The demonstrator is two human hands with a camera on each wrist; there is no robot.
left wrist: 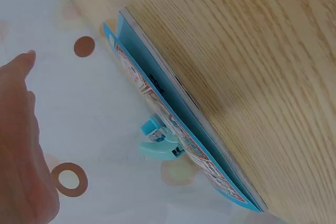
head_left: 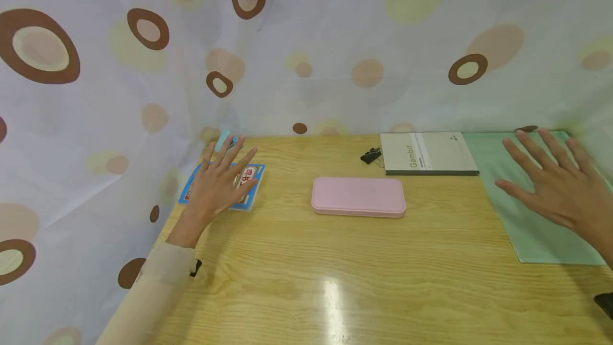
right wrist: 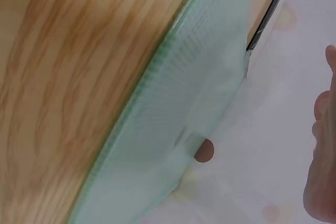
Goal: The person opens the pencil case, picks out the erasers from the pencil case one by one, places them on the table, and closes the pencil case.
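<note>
My left hand hovers over a blue booklet with a colourful printed cover, its fingers spread and straight. Part of the booklet is hidden under the hand; in the left wrist view its cover stands slightly lifted from the pages. Just beyond the fingertips lies a small light-blue plastic item. On the other side, my right hand is spread palm down above a translucent green folder. Neither hand holds anything.
Between the hands a pink oblong case lies on the wooden table. Behind it are a black binder clip and a grey-white notebook marked "Gambit", beside the folder. A spotted cloth rises behind and at both sides.
</note>
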